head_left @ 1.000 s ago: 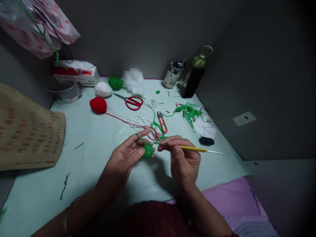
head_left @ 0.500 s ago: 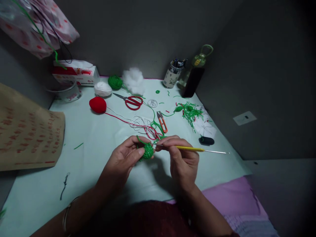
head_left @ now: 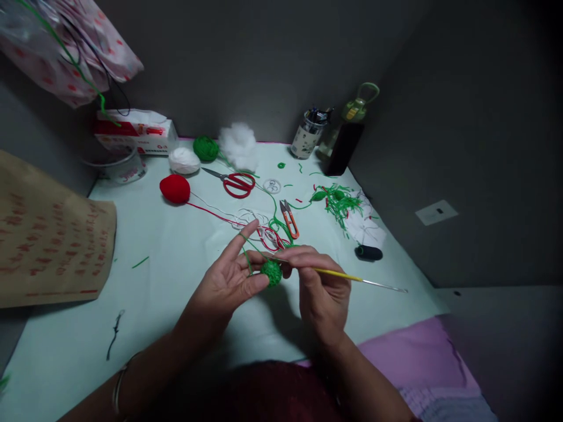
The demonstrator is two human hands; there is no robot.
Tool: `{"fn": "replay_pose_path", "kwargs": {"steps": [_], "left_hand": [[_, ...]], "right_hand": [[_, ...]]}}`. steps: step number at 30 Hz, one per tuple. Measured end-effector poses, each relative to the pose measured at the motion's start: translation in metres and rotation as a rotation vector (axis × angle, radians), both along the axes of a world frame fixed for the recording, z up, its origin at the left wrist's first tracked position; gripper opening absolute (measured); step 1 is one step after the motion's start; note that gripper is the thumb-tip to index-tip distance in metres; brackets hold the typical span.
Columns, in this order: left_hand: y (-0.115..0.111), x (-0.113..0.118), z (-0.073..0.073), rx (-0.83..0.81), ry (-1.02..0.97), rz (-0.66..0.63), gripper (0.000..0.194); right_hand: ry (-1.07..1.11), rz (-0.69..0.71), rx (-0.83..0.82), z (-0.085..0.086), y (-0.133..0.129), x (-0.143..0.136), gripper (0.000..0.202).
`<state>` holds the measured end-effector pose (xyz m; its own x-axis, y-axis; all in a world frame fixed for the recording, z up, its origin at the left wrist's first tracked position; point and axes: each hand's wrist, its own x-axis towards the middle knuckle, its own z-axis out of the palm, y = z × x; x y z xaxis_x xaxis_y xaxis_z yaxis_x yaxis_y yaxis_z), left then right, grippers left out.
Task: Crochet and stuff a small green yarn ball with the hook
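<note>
A small round green crocheted piece (head_left: 271,273) is pinched between the thumb and fingers of my left hand (head_left: 225,282). Green yarn runs over the raised index finger of that hand. My right hand (head_left: 323,287) grips a crochet hook (head_left: 341,274) with a yellow handle; its near tip meets the green piece, and its other metal end points right. Beyond my hands lie loops of red yarn (head_left: 211,215), white yarn and green yarn. Orange thread snips (head_left: 289,220) rest just past the tangle.
Red-handled scissors (head_left: 238,184), a red ball (head_left: 175,189), white yarn (head_left: 184,160), green yarn (head_left: 205,149) and fluffy stuffing (head_left: 238,146) lie at the back. Green scraps (head_left: 341,205) are at right, near a pen cup (head_left: 305,139) and bottle (head_left: 343,140). A paper bag (head_left: 57,234) stands left.
My left index finger has lifted and stretched out, with green yarn now drawn over it. The green piece has shifted slightly right, and the hook tilts down more to the right.
</note>
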<state>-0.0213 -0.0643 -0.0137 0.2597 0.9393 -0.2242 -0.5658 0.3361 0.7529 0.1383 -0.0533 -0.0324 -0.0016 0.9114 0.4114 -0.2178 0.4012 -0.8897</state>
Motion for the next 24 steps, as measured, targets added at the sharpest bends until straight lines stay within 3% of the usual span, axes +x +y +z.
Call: {"fn": "replay_pose_path", "kwargs": {"steps": [9, 17, 24], "left_hand": [[0.002, -0.003, 0.003, -0.016, 0.012, -0.047, 0.097], [0.002, -0.007, 0.001, -0.011, 0.068, -0.035, 0.087], [0.001, -0.005, 0.009, -0.015, 0.095, 0.011, 0.08]], "right_hand": [[0.074, 0.128, -0.129, 0.004, 0.007, 0.009, 0.013], [0.043, 0.238, -0.112, 0.011, 0.014, 0.017, 0.014], [0.051, 0.294, -0.045, 0.013, 0.014, 0.02, 0.016]]}}
